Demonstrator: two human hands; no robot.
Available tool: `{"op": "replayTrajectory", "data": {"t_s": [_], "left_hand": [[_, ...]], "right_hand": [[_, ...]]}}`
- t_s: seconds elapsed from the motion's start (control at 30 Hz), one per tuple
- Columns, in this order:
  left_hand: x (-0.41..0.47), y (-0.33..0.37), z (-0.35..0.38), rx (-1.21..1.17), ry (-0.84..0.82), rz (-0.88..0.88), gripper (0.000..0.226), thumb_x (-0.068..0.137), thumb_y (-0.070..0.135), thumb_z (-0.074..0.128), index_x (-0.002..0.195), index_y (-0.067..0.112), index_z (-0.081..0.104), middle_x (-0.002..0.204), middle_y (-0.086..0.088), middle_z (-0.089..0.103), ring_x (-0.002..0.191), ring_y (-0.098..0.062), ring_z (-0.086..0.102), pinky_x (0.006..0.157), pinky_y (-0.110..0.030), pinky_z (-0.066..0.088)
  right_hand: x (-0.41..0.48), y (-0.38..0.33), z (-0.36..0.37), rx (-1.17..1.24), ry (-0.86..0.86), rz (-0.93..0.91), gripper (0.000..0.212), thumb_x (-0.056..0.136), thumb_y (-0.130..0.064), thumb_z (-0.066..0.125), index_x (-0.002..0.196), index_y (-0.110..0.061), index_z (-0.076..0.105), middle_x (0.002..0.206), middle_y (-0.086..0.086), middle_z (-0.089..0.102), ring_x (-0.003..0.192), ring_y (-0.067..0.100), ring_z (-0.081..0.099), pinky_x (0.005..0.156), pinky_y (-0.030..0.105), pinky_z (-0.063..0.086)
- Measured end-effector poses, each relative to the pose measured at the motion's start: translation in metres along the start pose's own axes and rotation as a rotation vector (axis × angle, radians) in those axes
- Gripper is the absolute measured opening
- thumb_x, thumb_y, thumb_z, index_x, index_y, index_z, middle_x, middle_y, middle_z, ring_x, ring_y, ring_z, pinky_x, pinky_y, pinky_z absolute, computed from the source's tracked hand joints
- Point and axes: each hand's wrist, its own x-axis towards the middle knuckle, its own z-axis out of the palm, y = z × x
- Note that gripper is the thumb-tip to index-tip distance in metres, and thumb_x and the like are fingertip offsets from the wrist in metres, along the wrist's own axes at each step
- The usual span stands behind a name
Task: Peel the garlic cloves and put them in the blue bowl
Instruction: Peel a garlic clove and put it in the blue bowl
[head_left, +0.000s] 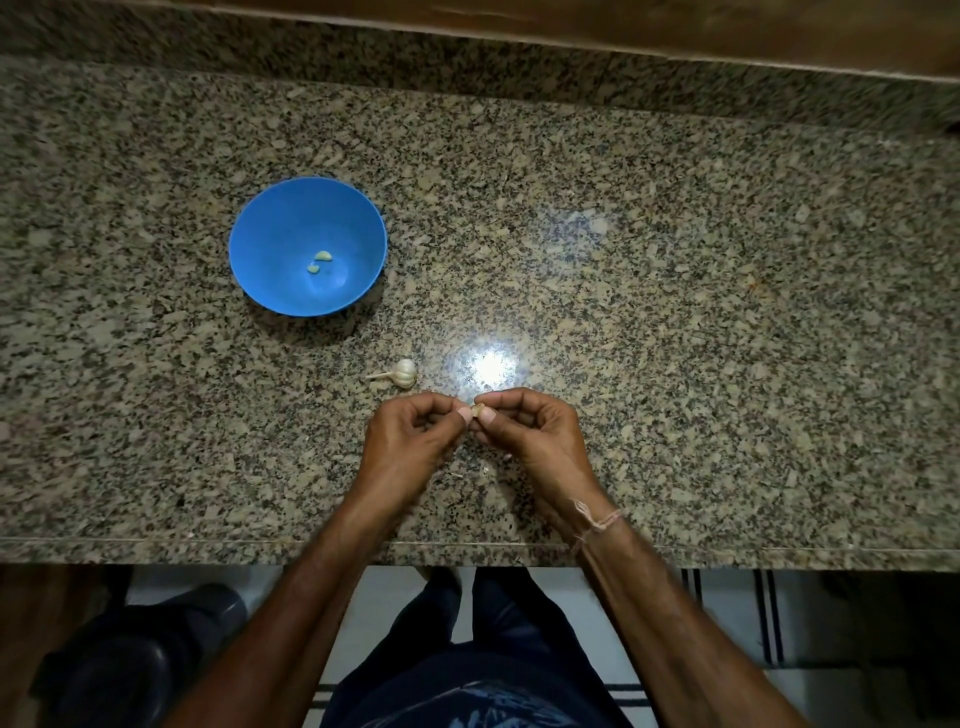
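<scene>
Near the front edge of the granite counter (675, 322), the left hand (410, 441) and the right hand (530, 436) meet fingertip to fingertip, both with fingers curled, pinching between them a small garlic clove (477, 409) of which only a pale sliver shows above the thumbnails; whether its skin is on or partly off cannot be told. Just beyond the left hand, on the side toward the blue bowl (270, 228), lies a small garlic bulb (404, 372) on its side, its dry stem pointing left, apart from both hands. The blue bowl stands well beyond and to the left of the bulb, upright on the counter, and two peeled cloves (318, 261) lie close together on its bottom. A thin thread band (597, 522) circles the right wrist, which hangs over the counter's front edge, far from the bowl
</scene>
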Motion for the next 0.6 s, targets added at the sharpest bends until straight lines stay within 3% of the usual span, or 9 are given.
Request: {"op": "replayTrajectory", "data": {"t_s": [0.13, 0.3, 0.43, 0.6], "left_hand": [[0.002, -0.005, -0.002, -0.097, -0.016, -0.079, 0.012, 0.099, 0.017, 0.069, 0.099, 0.010, 0.078, 0.092, -0.019, 0.076, 0.077, -0.017, 0.064, 0.072, -0.029, 0.055], [-0.002, -0.004, 0.000, -0.059, 0.050, -0.027, 0.012, 0.100, 0.018, 0.068, 0.096, 0.012, 0.077, 0.082, -0.004, 0.077, 0.073, -0.009, 0.067, 0.067, -0.020, 0.054], [0.000, -0.008, 0.004, 0.126, 0.135, 0.058, 0.009, 0.099, 0.022, 0.069, 0.097, 0.017, 0.076, 0.084, 0.002, 0.078, 0.079, -0.010, 0.074, 0.072, -0.025, 0.061], [0.005, -0.012, 0.007, 0.244, 0.238, 0.078, 0.006, 0.094, 0.022, 0.075, 0.097, 0.017, 0.075, 0.084, 0.004, 0.075, 0.079, -0.010, 0.072, 0.069, -0.021, 0.059]], "right_hand": [[0.001, 0.001, 0.001, -0.027, -0.019, -0.022, 0.016, 0.090, 0.006, 0.072, 0.105, 0.002, 0.074, 0.101, 0.016, 0.078, 0.092, 0.024, 0.076, 0.082, 0.028, 0.062], [0.000, 0.005, 0.003, -0.023, -0.020, -0.029, 0.019, 0.092, 0.007, 0.069, 0.111, 0.004, 0.072, 0.104, 0.017, 0.078, 0.094, 0.026, 0.076, 0.082, 0.028, 0.062], [0.001, 0.009, 0.005, 0.005, -0.018, -0.009, 0.020, 0.093, 0.006, 0.068, 0.113, 0.004, 0.071, 0.109, 0.018, 0.076, 0.101, 0.032, 0.075, 0.084, 0.030, 0.063], [0.004, 0.014, 0.006, 0.078, 0.031, 0.028, 0.017, 0.093, 0.006, 0.069, 0.109, 0.005, 0.071, 0.113, 0.021, 0.075, 0.103, 0.035, 0.073, 0.085, 0.032, 0.063]]}}
